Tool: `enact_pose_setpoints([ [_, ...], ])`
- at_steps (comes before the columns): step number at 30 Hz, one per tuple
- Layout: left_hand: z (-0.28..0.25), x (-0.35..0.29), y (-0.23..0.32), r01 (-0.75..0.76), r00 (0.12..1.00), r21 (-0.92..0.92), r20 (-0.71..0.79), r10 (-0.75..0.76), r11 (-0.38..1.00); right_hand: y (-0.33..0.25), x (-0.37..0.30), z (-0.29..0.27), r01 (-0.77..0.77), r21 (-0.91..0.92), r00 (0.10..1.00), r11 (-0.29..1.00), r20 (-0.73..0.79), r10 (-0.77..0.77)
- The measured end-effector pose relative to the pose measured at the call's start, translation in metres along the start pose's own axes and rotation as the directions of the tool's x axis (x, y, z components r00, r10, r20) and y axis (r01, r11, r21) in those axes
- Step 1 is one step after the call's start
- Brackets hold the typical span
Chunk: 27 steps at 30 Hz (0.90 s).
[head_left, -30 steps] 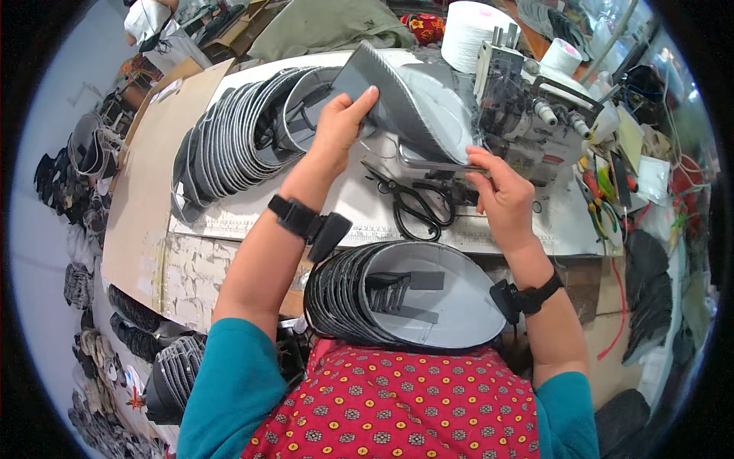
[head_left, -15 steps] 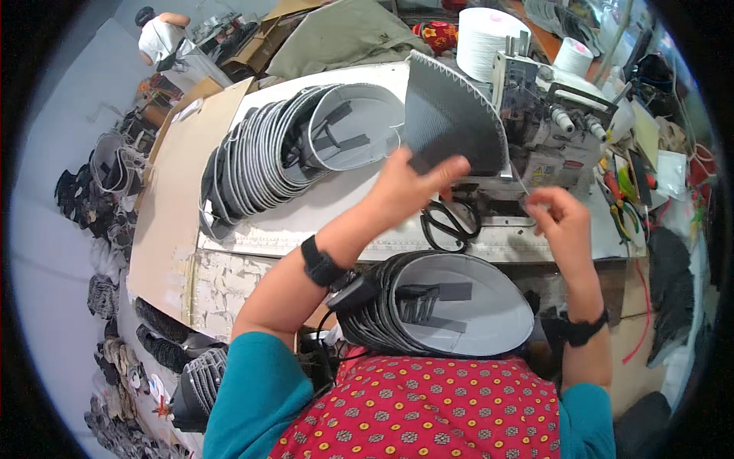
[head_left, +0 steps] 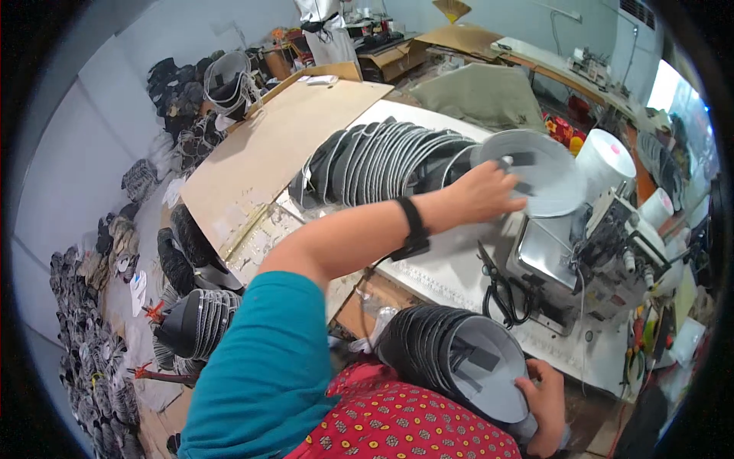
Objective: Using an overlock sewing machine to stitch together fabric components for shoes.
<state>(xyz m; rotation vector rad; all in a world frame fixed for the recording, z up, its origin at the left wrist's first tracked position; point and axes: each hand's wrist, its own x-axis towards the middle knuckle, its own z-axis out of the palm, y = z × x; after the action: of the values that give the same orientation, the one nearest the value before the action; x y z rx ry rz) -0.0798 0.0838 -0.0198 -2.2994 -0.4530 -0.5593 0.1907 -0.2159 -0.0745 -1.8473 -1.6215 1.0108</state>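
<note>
My left hand [head_left: 485, 191] reaches across the table, its fingers closed on a cup-shaped fabric piece [head_left: 547, 172] with a pale grey lining and dark strips inside. This piece is slightly blurred and stands at the right end of a long row of nested dark pieces [head_left: 382, 164] with whitish stitched edges. At my lap, my right hand [head_left: 544, 402] grips the rim of the front piece [head_left: 489, 382] in a second nested stack [head_left: 409, 344]. Black-handled scissors [head_left: 505, 294] lie on the table between the two stacks, touched by neither hand.
A sewing machine [head_left: 612, 260] stands at the right, with white thread cones [head_left: 605, 162] behind it. Pliers [head_left: 633, 356] lie near the table's right edge. A beige board [head_left: 283, 145] covers the table's left part. Finished-looking bundles [head_left: 202, 321] and dark heaps [head_left: 84, 352] lie at the left.
My left hand has carried the fabric piece from beside the machine to the row's end, turning its lining into view. My right hand has left the thread and dropped to the lap stack. The view has swung.
</note>
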Motion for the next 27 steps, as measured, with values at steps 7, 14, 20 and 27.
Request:
enact_pose_setpoints([
  [7,-0.030,-0.041,0.024,-0.061,0.756,0.225,0.646,-0.102,0.972,0.024,-0.007,-0.003,0.150,-0.265,0.988,0.953,0.018,-0.150],
  [14,-0.002,-0.075,0.024,0.150,0.810,0.268,0.519,-0.274,0.952,0.024,-0.003,0.006,0.238,-0.166,0.967,0.957,-0.048,-0.249],
  [20,-0.014,-0.068,0.032,0.342,0.761,0.078,0.562,-0.325,0.936,0.034,0.004,0.005,0.174,-0.124,0.979,0.977,-0.087,-0.186],
  [27,-0.100,-0.126,0.082,0.786,0.523,-0.485,0.853,0.007,0.383,0.067,0.012,0.026,0.030,-0.089,1.000,0.996,0.005,-0.030],
])
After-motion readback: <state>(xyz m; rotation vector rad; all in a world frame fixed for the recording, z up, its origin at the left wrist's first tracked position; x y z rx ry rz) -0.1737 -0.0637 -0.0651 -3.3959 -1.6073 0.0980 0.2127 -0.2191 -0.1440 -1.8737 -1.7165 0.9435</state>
